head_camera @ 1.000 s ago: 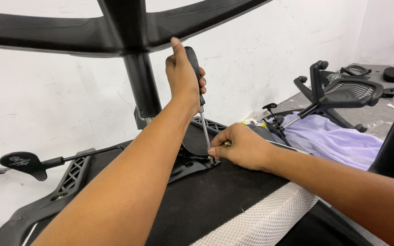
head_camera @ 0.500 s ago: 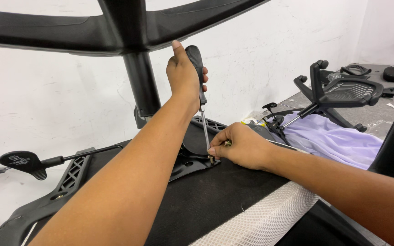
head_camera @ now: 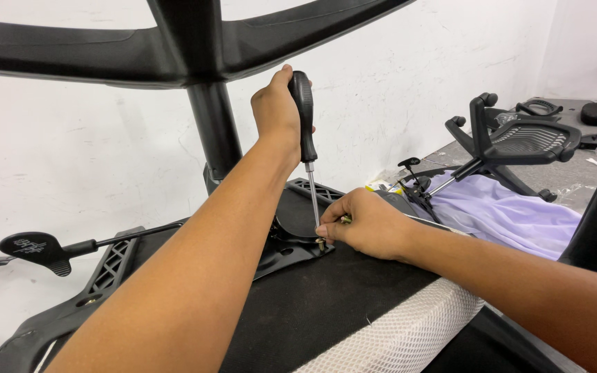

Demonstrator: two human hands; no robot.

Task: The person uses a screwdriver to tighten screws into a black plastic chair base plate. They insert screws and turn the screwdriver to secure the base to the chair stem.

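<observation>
Black handle: my left hand (head_camera: 279,114) is gripping the screwdriver (head_camera: 305,131) upright, centre frame.
Screw (head_camera: 320,243): my right hand (head_camera: 364,224) is pinching it at the tip, on the seat plate (head_camera: 291,242).
Care: I'm keeping the shaft vertical and pressing down.

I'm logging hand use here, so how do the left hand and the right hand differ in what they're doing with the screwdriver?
The left hand is raised high and wrapped in a fist round the black handle of the screwdriver; the right hand sits low on the black chair underside. The left grips with the whole hand; the right only pinches with its fingertips at the shaft's lower end, by the screw. Both touch the same upright tool.
</observation>
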